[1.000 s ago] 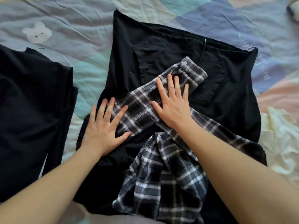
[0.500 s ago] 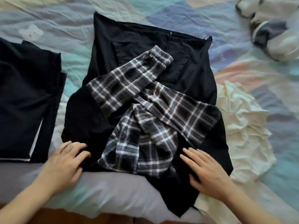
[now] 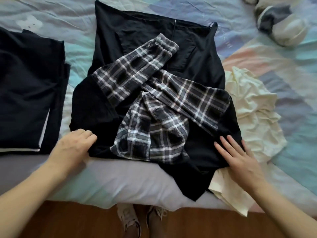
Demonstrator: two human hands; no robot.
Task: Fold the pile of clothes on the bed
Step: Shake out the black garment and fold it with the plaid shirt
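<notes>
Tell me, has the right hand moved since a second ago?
Yes. The right hand left the plaid sleeve and came toward the bed edge, onto the black garment's near corner.

So a second ago both hands were flat up on the plaid sleeve, smoothing it down — now they've dropped to the near edge of the black garment. The left hand has curled its fingers around the bottom-left hem, and the right hand lies flat on the bottom-right corner — fingers still straight. The view pulled back too, so the floor and shoes show.
</notes>
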